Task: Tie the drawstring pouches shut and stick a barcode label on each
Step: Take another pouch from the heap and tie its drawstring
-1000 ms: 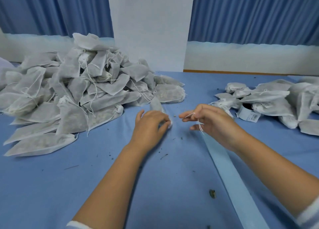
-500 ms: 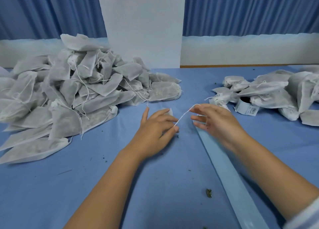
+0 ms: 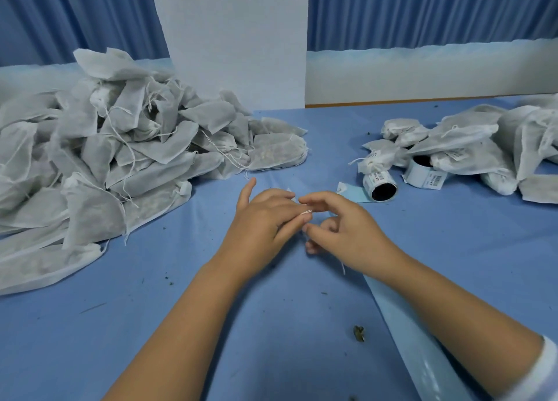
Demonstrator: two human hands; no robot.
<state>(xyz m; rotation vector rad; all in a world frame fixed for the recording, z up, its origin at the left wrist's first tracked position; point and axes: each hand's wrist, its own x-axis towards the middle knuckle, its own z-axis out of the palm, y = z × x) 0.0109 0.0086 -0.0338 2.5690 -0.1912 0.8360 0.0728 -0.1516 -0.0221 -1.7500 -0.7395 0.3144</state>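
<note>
A white drawstring pouch (image 3: 289, 191) lies on the blue table under my left hand (image 3: 265, 219), and only a small corner of it shows past the fingers. That hand rests on it with fairly straight fingers and the thumb lifted. The thin white drawstring (image 3: 306, 213) crosses my left fingertips. My right hand (image 3: 347, 231) meets them with curled fingers and pinches the string; a loose end hangs below its palm. Two barcode label rolls (image 3: 382, 186) (image 3: 422, 174) stand to the right, beyond my hands.
A big heap of white pouches (image 3: 120, 159) fills the left of the table. A smaller heap of labelled pouches (image 3: 468, 147) lies at the right. A pale strip of label backing (image 3: 407, 340) runs under my right forearm. Crumbs of dried herb dot the cloth.
My right hand, which had drawn the string out taut to the right, has come back against my left fingertips. The string is now short and lies across my left fingers.
</note>
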